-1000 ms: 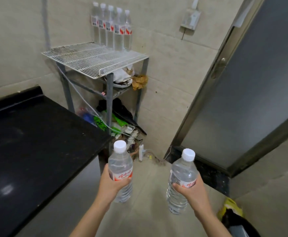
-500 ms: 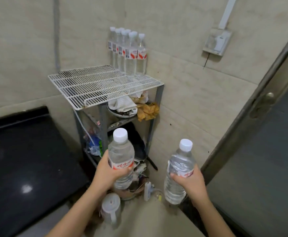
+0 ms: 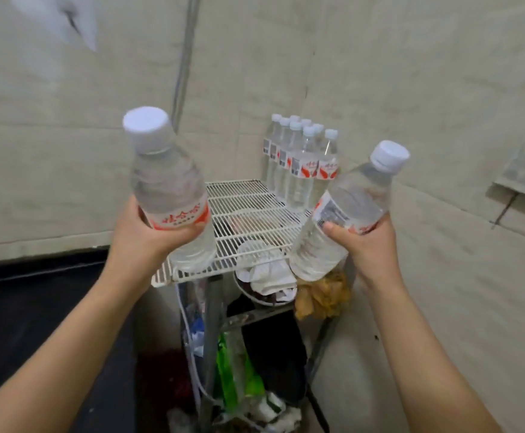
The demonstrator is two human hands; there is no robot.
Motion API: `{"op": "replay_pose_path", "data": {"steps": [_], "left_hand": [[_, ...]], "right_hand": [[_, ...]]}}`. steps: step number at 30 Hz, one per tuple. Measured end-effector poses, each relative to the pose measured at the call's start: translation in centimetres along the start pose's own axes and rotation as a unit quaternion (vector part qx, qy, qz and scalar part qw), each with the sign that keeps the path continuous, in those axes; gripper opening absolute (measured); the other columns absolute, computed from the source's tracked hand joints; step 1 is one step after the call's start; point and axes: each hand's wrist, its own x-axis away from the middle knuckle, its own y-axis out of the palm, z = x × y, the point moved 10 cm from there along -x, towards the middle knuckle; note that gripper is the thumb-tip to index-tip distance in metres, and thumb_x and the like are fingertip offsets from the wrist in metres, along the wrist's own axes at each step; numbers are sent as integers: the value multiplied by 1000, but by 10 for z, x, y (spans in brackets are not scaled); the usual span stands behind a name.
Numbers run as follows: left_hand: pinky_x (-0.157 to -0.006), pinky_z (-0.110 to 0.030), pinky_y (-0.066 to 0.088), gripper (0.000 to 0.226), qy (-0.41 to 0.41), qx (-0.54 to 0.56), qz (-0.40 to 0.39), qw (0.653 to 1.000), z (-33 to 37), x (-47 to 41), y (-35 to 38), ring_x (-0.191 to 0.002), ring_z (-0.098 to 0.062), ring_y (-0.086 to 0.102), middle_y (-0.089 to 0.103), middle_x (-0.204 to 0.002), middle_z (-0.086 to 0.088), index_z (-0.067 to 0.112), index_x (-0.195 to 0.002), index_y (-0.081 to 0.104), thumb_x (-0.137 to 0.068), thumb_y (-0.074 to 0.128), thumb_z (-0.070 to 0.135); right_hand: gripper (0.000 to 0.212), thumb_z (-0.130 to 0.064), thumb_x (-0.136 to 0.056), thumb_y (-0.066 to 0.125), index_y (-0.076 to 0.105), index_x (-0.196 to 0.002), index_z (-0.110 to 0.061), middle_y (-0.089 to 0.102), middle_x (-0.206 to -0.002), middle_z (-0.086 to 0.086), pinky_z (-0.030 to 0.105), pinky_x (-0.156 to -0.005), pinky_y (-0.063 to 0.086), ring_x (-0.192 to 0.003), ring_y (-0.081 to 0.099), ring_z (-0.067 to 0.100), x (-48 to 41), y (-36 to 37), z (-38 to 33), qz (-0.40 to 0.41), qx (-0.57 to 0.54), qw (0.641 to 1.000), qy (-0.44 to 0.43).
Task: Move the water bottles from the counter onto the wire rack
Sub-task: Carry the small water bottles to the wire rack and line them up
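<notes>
Above the near edge of the wire rack (image 3: 248, 210) I hold two water bottles. My left hand (image 3: 142, 235) wraps the left bottle (image 3: 170, 189), tilted slightly left; my right hand (image 3: 370, 242) wraps the right bottle (image 3: 345, 210), leaning right. Shelved bottles (image 3: 301, 164) stand at the far right corner. Counter (image 3: 36, 307) lies left.

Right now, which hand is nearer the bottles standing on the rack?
Right. The right hand is front-right of the standing bottles; the left hand is across the wire rack, at its front-left corner.
</notes>
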Motion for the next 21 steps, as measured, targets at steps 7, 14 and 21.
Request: {"op": "replay_pose_path", "data": {"steps": [7, 14, 21], "left_hand": [[-89, -38, 52, 82, -55, -38, 42, 997, -66, -106, 22, -98, -16, 65, 67, -109, -2, 14, -120, 54, -47, 88, 25], [-90, -43, 49, 61, -103, -85, 95, 986, -121, -158, 29, -99, -21, 63, 65, -110, -4, 17, -114, 52, -62, 83, 13], [-73, -28, 46, 55, -114, -88, 184, 972, -140, -161, 39, -92, -15, 61, 63, -105, -2, 16, -113, 49, -67, 79, 9]], "right_hand": [[61, 5, -60, 80, 52, -103, -28, 63, -100, -13, 20, -77, 51, -91, 62, 2, -115, 70, 32, -85, 10, 996, 2], [66, 1, -62, 81, 48, -116, -19, 63, -107, 0, 44, -96, 48, -103, 61, 20, -185, 120, 104, -160, 32, 984, 68], [61, 8, -64, 76, 48, -104, -30, 61, -103, -7, 23, -83, 49, -94, 59, 8, -206, 162, 130, -318, 0, 945, 73]]}}
